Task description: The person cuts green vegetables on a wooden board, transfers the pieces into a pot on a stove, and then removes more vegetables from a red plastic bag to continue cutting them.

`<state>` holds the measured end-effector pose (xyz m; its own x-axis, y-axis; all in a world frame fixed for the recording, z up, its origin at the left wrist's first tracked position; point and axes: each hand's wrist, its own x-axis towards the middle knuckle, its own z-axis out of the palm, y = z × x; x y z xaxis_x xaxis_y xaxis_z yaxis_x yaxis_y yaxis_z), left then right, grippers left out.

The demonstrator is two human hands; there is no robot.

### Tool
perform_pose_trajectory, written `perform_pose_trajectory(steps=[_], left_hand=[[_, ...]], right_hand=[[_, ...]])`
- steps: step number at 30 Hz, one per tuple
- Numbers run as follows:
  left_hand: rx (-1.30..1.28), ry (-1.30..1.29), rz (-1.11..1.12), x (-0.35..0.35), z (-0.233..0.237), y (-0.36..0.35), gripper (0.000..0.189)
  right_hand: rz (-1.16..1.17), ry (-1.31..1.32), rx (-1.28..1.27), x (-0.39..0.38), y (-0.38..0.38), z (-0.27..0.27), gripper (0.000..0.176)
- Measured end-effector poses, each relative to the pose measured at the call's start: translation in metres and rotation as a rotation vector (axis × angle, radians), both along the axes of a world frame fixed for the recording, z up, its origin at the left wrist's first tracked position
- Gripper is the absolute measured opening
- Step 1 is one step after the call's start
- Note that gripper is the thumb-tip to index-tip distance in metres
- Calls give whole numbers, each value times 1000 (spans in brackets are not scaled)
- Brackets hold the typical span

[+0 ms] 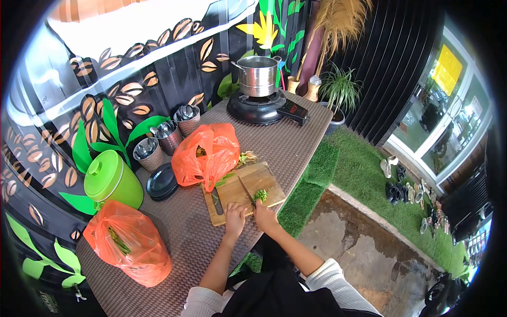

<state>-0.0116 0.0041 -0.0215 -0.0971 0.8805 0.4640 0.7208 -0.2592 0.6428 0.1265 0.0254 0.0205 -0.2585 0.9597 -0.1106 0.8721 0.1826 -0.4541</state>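
Note:
On the wooden cutting board (231,196) near the table's front edge, a small heap of chopped green herbs (260,195) lies beside the knife. My right hand (265,217) is closed round the handle of the knife (246,190), its blade pointing away from me across the board. Just left of it, my left hand (235,215) rests on the board's near edge with fingers bent together; what they hold, if anything, is hidden. An orange plastic bag (206,153) stands against the board's far left side, with stems and roots (247,157) poking out beside it.
A second orange bag (129,245) stands at the left. Behind are a green lidded container (113,179), dark plates (162,181) and several cutlery cups (148,154). A steel pot (258,76) sits on a portable gas stove (256,108) at the far end.

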Motion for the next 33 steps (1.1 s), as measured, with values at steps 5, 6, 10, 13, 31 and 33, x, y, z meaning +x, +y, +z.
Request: perform_pose_trajectory(steps=[5, 6, 10, 13, 31, 33], left_hand=[[6, -47, -17, 1, 5, -3, 11], [18, -39, -22, 0, 7, -2, 11], [34, -37, 7, 2, 7, -3, 10], [-8, -36, -9, 0, 3, -3, 13], [2, -77, -8, -2, 6, 2, 8], [-2, -87, -18, -2, 6, 1, 8]], right_hand=[[32, 1, 31, 7, -11, 4, 26], [21, 1, 56, 6, -15, 5, 25], [-8, -18, 5, -3, -9, 0, 24], [28, 26, -17, -3, 5, -3, 24], [-35, -3, -7, -7, -18, 5, 22], [-19, -12, -29, -10, -12, 0, 25]])
